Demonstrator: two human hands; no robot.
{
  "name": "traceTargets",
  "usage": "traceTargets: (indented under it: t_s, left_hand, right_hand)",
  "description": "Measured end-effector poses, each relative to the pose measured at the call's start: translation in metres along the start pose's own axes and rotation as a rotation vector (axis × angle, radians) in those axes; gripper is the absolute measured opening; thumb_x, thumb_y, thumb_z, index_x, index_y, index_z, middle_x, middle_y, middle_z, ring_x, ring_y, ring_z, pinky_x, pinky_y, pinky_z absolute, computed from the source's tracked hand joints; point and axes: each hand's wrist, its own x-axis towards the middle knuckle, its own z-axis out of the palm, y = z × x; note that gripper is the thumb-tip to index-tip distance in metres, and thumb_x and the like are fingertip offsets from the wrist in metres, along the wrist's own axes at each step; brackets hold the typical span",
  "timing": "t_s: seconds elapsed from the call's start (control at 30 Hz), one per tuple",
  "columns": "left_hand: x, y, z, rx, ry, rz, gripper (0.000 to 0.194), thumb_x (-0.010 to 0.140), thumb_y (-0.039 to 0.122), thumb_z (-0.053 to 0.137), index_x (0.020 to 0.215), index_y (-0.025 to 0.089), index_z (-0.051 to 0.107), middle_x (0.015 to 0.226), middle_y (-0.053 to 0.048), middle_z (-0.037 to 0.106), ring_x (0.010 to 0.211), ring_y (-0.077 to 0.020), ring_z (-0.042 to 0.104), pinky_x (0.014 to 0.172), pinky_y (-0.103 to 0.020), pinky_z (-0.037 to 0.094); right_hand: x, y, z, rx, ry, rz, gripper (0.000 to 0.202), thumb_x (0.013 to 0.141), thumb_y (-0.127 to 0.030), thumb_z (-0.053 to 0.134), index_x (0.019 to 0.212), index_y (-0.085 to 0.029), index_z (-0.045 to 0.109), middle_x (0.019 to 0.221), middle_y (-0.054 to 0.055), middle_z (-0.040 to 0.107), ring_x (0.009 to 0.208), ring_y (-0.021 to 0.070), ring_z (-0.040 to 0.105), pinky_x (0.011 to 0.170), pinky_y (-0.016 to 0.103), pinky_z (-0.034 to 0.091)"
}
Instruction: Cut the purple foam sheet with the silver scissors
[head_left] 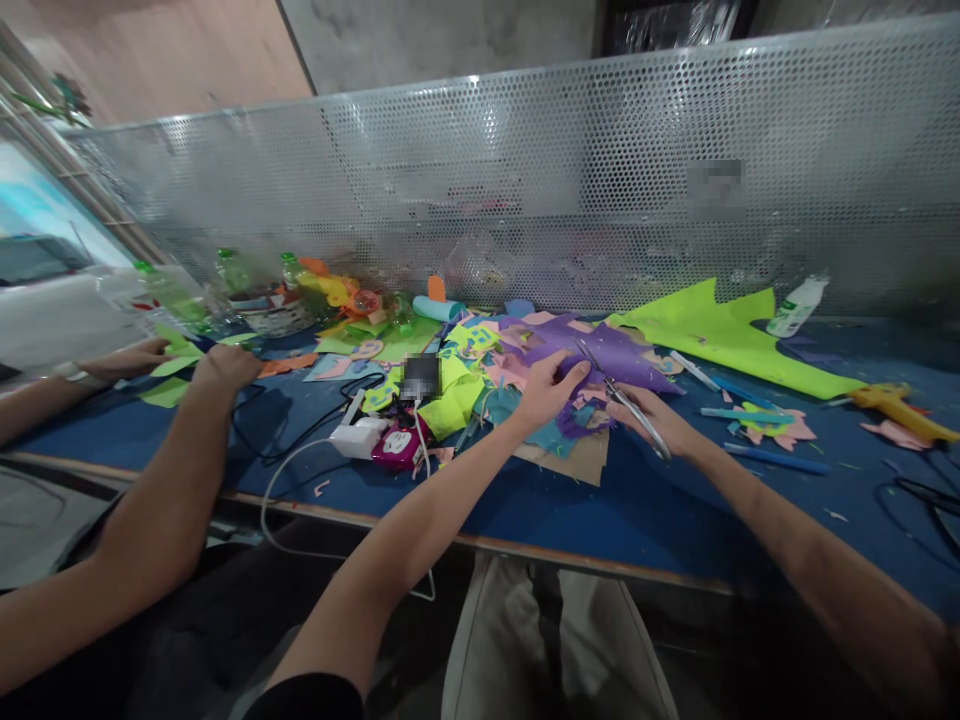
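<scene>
In my right hand [651,420] is a pair of scissors [637,415], its blades pointing up and left toward my other hand. My left hand [549,390] pinches a piece of purple paper [574,388] close to the blade tips. Behind both hands lies a larger purple sheet [600,345] on a heap of paper scraps. Below them a brown cardboard piece [574,460] rests on the blue table [517,510]. Whether the blades touch the paper I cannot tell.
A co-worker's hands [229,368] handle green paper at the left. Yellow-green sticky notes [454,395], a magenta plug adapter [401,445] and cables lie left of me. To the right are a lime sheet [720,330], pens, a white bottle [799,305] and a yellow glue gun [904,410].
</scene>
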Motion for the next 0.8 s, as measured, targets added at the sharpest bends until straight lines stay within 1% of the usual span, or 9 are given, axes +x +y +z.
traceTargets:
  t_s: [0.1,0.13,0.23,0.33,0.43,0.5,0.6,0.7,0.8]
  left_hand:
    - [-0.001,0.002,0.001,0.055,0.014,0.010,0.044,0.097,0.058,0.057,0.078,0.019,0.056,0.066,0.002,0.051,0.063,-0.0123,0.046,0.058,-0.027,0.038]
    - [-0.002,0.003,0.001,0.063,0.016,0.012,0.044,0.096,0.059,0.057,0.078,0.019,0.056,0.066,0.002,0.051,0.063,-0.0125,0.046,0.059,-0.027,0.038]
    - [-0.003,0.005,0.001,0.064,0.013,0.012,0.045,0.095,0.060,0.058,0.077,0.019,0.056,0.066,0.002,0.051,0.065,-0.0125,0.046,0.059,-0.027,0.037]
    - [-0.003,0.006,0.000,0.061,0.004,0.007,0.045,0.095,0.059,0.058,0.077,0.018,0.055,0.067,0.002,0.051,0.066,-0.0122,0.047,0.060,-0.026,0.037]
    - [-0.003,0.007,0.000,0.050,-0.007,-0.001,0.044,0.096,0.058,0.058,0.077,0.018,0.054,0.068,0.002,0.052,0.065,-0.0118,0.047,0.059,-0.026,0.037]
    - [-0.003,0.007,0.000,0.032,-0.019,-0.020,0.042,0.095,0.057,0.059,0.079,0.019,0.054,0.067,0.002,0.053,0.063,-0.0116,0.049,0.058,-0.026,0.039]
    - [-0.005,0.007,0.004,-0.076,-0.087,-0.121,0.040,0.096,0.060,0.056,0.091,0.020,0.052,0.064,0.004,0.057,0.054,-0.0115,0.054,0.055,-0.026,0.043]
    - [-0.006,0.006,0.008,-0.199,-0.126,-0.196,0.041,0.095,0.061,0.057,0.102,0.021,0.049,0.066,0.005,0.060,0.047,-0.0113,0.056,0.050,-0.026,0.045]
    - [-0.004,0.005,0.007,-0.243,-0.089,-0.169,0.042,0.092,0.060,0.063,0.105,0.021,0.053,0.063,0.007,0.055,0.045,-0.0104,0.053,0.048,-0.025,0.043]
  right_hand:
    - [-0.001,-0.001,0.001,0.051,-0.001,0.001,0.031,0.086,-0.048,0.060,0.098,-0.020,0.068,0.065,-0.002,0.053,0.056,0.0150,0.044,0.055,0.028,0.039]
    - [-0.001,-0.002,0.002,0.057,0.001,0.008,0.031,0.085,-0.048,0.060,0.098,-0.021,0.068,0.063,-0.003,0.052,0.054,0.0151,0.044,0.054,0.028,0.039]
    - [-0.003,-0.002,0.003,0.037,0.011,0.043,0.029,0.086,-0.052,0.058,0.083,-0.024,0.067,0.057,-0.003,0.049,0.051,0.0155,0.044,0.050,0.028,0.039]
    - [-0.004,-0.002,0.006,0.015,0.018,0.038,0.037,0.086,-0.057,0.054,0.068,-0.025,0.060,0.053,-0.002,0.048,0.049,0.0163,0.045,0.047,0.028,0.037]
    - [-0.002,-0.001,0.009,-0.001,0.036,0.008,0.041,0.087,-0.058,0.052,0.062,-0.025,0.054,0.050,-0.002,0.048,0.047,0.0162,0.044,0.047,0.029,0.036]
    - [0.000,0.000,0.011,-0.022,0.072,0.025,0.043,0.086,-0.057,0.053,0.059,-0.024,0.051,0.047,-0.003,0.047,0.046,0.0159,0.044,0.047,0.029,0.035]
    - [0.005,0.004,0.011,-0.075,0.146,0.069,0.044,0.082,-0.057,0.058,0.056,-0.022,0.050,0.045,-0.004,0.042,0.044,0.0148,0.042,0.047,0.028,0.031]
    - [0.008,0.010,0.006,-0.107,0.201,0.092,0.044,0.079,-0.059,0.061,0.058,-0.021,0.053,0.048,-0.004,0.041,0.045,0.0135,0.040,0.046,0.027,0.028]
    - [0.008,0.016,-0.002,-0.083,0.181,0.080,0.041,0.081,-0.060,0.059,0.067,-0.021,0.055,0.053,-0.004,0.044,0.048,0.0131,0.041,0.046,0.026,0.028]
